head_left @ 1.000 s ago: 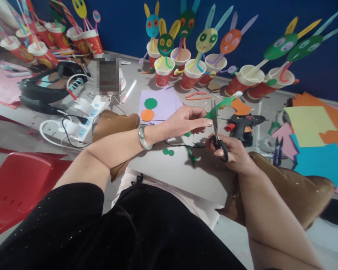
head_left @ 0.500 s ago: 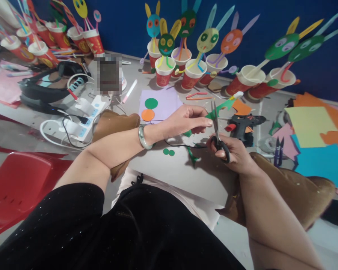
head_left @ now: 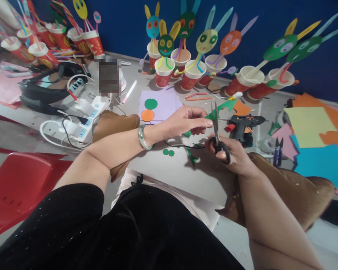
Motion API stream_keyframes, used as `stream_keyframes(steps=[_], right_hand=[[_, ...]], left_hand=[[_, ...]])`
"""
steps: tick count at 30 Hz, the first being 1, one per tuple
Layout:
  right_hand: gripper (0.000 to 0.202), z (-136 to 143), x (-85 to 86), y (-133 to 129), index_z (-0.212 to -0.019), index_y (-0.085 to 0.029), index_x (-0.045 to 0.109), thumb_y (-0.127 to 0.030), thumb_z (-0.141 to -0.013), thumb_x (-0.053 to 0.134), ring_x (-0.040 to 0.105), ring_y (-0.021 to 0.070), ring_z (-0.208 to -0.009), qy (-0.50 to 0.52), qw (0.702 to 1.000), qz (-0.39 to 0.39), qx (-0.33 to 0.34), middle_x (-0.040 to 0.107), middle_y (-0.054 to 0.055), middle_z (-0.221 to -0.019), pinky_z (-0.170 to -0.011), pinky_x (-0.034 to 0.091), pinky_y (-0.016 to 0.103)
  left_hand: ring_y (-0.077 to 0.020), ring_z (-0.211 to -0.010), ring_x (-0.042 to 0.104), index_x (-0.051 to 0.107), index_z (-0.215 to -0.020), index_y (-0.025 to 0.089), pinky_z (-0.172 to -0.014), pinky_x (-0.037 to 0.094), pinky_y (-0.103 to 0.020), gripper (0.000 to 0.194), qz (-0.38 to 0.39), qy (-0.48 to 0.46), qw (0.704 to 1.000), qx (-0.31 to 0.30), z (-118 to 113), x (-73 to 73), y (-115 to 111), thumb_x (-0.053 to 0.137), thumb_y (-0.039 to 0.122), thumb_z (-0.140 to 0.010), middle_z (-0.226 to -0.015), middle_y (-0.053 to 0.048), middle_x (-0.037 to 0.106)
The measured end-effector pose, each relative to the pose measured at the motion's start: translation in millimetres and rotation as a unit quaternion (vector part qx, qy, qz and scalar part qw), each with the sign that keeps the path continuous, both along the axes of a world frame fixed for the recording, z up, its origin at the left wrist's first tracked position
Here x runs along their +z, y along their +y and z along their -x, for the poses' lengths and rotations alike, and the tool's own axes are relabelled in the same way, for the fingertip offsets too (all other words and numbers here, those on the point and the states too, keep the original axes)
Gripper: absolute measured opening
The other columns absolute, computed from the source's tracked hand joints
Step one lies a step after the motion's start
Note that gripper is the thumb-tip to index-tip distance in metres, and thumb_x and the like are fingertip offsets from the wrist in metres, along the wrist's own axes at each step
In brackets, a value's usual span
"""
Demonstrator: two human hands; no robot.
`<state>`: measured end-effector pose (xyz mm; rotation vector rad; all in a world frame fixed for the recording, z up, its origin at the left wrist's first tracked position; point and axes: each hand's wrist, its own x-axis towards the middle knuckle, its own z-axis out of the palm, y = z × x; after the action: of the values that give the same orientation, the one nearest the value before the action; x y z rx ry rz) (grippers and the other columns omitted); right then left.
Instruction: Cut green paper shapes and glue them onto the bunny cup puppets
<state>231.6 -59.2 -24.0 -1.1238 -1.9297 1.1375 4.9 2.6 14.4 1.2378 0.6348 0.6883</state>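
Observation:
My left hand (head_left: 190,119) pinches a piece of green paper (head_left: 224,108) between thumb and fingers. In my right hand (head_left: 228,152) are black-handled scissors (head_left: 216,129), their blades pointing up and against the green paper by my left fingertips. Two small joined green circles (head_left: 168,152) lie on the table below my left wrist. A larger green circle (head_left: 151,104) and an orange circle (head_left: 147,115) rest on a purple sheet (head_left: 163,97). Green scraps (head_left: 192,157) lie beneath my hands.
Paper cups (head_left: 192,73) with rabbit-like figures stand along the blue wall. A black glue gun (head_left: 243,125), purple snips (head_left: 278,152) and coloured sheets (head_left: 310,127) are at right. At left are a power strip (head_left: 91,118), a black headset (head_left: 45,92) and a red chair (head_left: 19,183).
The scissors and my right hand have shifted very slightly. My left hand keeps its hold on the green paper in nearly the same place.

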Motion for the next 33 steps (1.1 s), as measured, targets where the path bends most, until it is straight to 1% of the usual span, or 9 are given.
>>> stream_keyframes(steps=[7, 13, 21, 27, 33], right_hand=[[0.076, 2.2, 1.8, 0.5, -0.066, -0.023, 0.057, -0.098, -0.077, 0.061, 0.051, 0.0219, -0.072, -0.007, 1.0, -0.003, 0.004, 0.06, 0.004, -0.07, -0.072, 0.038, 0.037], [0.077, 1.5, 0.8, 0.5, -0.065, -0.023, 0.056, -0.099, -0.073, 0.063, 0.051, 0.0228, -0.073, -0.007, 1.0, 0.005, -0.013, 0.059, 0.004, -0.069, -0.072, 0.039, 0.037], [0.073, -1.3, -1.2, 2.2, -0.062, -0.022, 0.057, -0.093, -0.078, 0.067, 0.05, 0.0217, -0.071, 0.006, 1.0, -0.022, 0.0, 0.06, 0.004, -0.069, -0.075, 0.038, 0.038], [0.074, -3.6, -0.5, 2.0, -0.061, -0.022, 0.056, -0.093, -0.076, 0.068, 0.051, 0.0222, -0.072, 0.006, 1.0, -0.015, -0.003, 0.06, 0.004, -0.07, -0.075, 0.039, 0.038], [0.075, -4.9, 1.4, 2.4, -0.06, -0.022, 0.056, -0.094, -0.075, 0.068, 0.05, 0.0217, -0.071, -0.003, 1.0, -0.011, 0.0, 0.06, 0.004, -0.068, -0.076, 0.039, 0.038]], left_hand=[[-0.0023, -0.058, 0.059, 0.055, -0.066, 0.014, -0.062, 0.046, -0.019, 0.04, 0.032, 0.008, 0.999, -0.004, -4.4, -3.1, -2.4, 0.083, 0.027, -0.092, -0.061, 0.004, 0.064], [-0.0031, -0.058, 0.058, 0.057, -0.067, 0.013, -0.062, 0.046, -0.02, 0.037, 0.041, 0.008, 0.999, -0.001, -4.9, -3.0, -2.8, 0.083, 0.022, -0.092, -0.062, 0.003, 0.066], [-0.0031, -0.059, 0.059, 0.061, -0.067, 0.013, -0.062, 0.047, -0.02, 0.037, 0.026, -0.003, 1.0, -0.016, -0.8, -1.0, -1.4, 0.083, 0.027, -0.092, -0.062, 0.003, 0.066], [-0.0043, -0.058, 0.057, 0.06, -0.067, 0.014, -0.062, 0.046, -0.022, 0.038, 0.009, 0.014, 1.0, -0.018, -0.1, -0.5, 0.1, 0.084, 0.03, -0.091, -0.063, 0.001, 0.066], [-0.0045, -0.06, 0.059, 0.063, -0.069, 0.013, -0.063, 0.047, -0.022, 0.037, -0.005, -0.003, 0.999, -0.033, 2.5, -5.8, 3.2, 0.084, 0.034, -0.091, -0.066, 0.0, 0.068]])
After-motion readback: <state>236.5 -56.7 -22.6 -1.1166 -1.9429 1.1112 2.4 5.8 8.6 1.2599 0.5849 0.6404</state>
